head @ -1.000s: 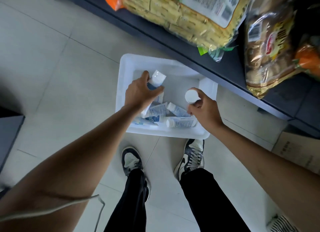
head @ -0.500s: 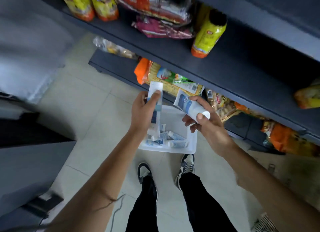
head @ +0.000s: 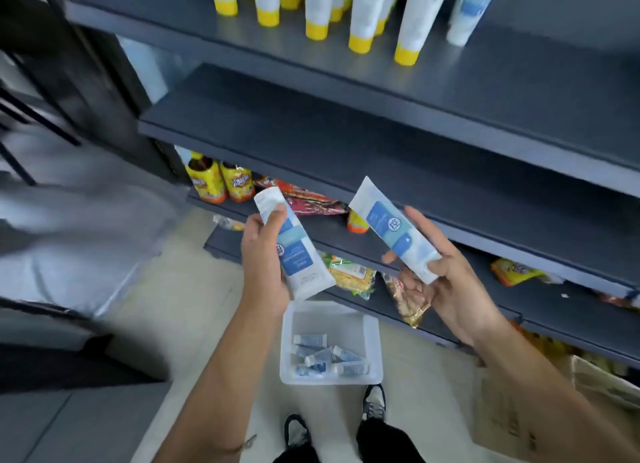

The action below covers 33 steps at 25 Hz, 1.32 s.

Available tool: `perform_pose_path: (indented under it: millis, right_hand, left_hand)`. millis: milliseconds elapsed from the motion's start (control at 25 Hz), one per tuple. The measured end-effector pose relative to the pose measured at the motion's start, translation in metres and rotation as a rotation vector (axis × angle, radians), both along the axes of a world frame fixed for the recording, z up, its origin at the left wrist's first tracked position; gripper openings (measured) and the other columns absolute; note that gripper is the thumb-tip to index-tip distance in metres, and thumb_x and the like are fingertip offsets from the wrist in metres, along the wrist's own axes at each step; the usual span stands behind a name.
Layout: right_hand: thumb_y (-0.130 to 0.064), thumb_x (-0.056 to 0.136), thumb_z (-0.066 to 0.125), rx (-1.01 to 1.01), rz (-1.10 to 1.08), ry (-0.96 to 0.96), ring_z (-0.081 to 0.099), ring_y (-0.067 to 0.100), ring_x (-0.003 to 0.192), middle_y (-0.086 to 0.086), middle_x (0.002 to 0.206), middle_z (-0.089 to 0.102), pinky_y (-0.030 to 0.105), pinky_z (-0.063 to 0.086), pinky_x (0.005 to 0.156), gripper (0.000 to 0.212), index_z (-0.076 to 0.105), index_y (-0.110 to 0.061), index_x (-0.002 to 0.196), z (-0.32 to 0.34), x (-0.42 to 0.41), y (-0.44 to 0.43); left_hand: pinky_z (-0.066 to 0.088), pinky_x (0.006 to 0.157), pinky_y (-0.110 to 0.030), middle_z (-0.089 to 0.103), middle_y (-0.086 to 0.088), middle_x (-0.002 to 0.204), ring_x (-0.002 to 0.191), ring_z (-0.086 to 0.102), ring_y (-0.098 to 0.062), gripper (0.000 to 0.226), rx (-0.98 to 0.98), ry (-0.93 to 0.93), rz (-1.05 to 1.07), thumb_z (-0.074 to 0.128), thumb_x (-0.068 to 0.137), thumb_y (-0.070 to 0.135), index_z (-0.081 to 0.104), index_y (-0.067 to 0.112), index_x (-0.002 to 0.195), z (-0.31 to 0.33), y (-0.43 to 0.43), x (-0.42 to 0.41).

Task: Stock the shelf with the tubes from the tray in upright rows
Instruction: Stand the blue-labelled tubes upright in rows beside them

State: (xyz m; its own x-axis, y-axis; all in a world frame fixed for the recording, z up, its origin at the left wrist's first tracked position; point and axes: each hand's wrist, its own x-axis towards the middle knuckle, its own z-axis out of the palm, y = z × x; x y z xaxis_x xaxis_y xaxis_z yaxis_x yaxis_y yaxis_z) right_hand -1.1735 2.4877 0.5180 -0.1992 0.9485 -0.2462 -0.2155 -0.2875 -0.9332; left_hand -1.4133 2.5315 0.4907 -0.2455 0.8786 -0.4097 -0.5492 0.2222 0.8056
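My left hand point(head: 260, 254) grips a white and blue tube point(head: 294, 251), crimped end up and cap end down. In my right hand point(head: 446, 282) lies a second white and blue tube point(head: 394, 230), tilted with its crimped end toward the upper left. Both are held in front of the dark shelf point(head: 346, 151), well above the white tray point(head: 375, 341) on the floor. Several small tubes point(head: 325, 358) lie loose in the tray's near half. On the top shelf point(head: 450, 81) several white tubes with yellow caps point(head: 360, 15) stand cap down, and one blue and white tube point(head: 467, 9) at the right.
Snack bags point(head: 218, 182) and packets point(head: 349, 272) fill the lower shelves. A cardboard box point(head: 519, 410) sits on the floor at the right. My two shoes point(head: 374, 400) stand just behind the tray. A grey cabinet point(head: 69, 220) is at the left.
Both hands lifted a tube each out of the tray and rose to shelf height. The view tilted up from the floor, so the top shelf's tube rows are now visible.
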Motion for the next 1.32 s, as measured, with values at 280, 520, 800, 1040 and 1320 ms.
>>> perform_pose_path:
  millis: [280,520,800,1040,1320]
  right_hand:
    - [-0.015,0.080,0.048,0.219,-0.005,-0.008,0.040,0.023,0.062,0.025,0.110,0.066,0.031,0.035,0.054,0.057,0.052,0.000,0.134,0.075,0.013,0.008]
    - [-0.021,0.088,0.048,0.193,-0.063,0.218,0.040,0.020,0.063,0.017,0.097,0.059,0.029,0.038,0.056,0.046,0.051,-0.013,0.133,0.105,0.039,0.035]
    - [-0.014,0.101,0.031,0.130,-0.172,0.207,0.053,0.019,0.075,0.011,0.094,0.062,0.028,0.039,0.060,0.037,0.055,-0.015,0.130,0.120,0.095,0.092]
    - [-0.018,0.099,0.041,0.221,-0.084,0.035,0.048,0.021,0.073,0.013,0.102,0.064,0.030,0.042,0.064,0.039,0.055,0.001,0.130,0.121,0.145,0.151]
    - [-0.012,0.094,0.059,0.283,-0.010,-0.153,0.067,0.015,0.095,0.013,0.116,0.069,0.028,0.055,0.073,0.040,0.056,-0.003,0.132,0.123,0.156,0.207]
  left_hand:
    - [0.053,0.073,-0.033,0.061,0.006,0.079,0.072,0.064,-0.010,0.022,0.026,-0.049,-0.024,0.065,0.095,0.047,0.062,0.027,0.102,0.089,0.008,0.008]
    - [0.051,0.071,-0.030,0.064,0.006,0.080,0.071,0.064,-0.008,0.019,0.082,0.007,-0.021,0.063,0.098,0.042,0.064,0.025,0.103,0.126,0.032,0.032]
    - [0.059,0.055,-0.030,0.064,-0.007,0.083,0.058,0.061,-0.014,0.023,0.140,-0.008,0.018,0.066,0.097,0.032,0.064,0.016,0.113,0.141,0.069,0.078]
    - [0.062,0.059,-0.034,0.075,-0.019,0.100,0.076,0.077,-0.032,0.015,0.177,0.036,0.073,0.062,0.098,0.018,0.055,0.017,0.111,0.146,0.104,0.121]
    - [0.053,0.054,-0.030,0.075,-0.025,0.102,0.071,0.076,-0.028,0.016,0.140,0.085,0.094,0.058,0.097,0.008,0.044,0.014,0.093,0.137,0.133,0.134]
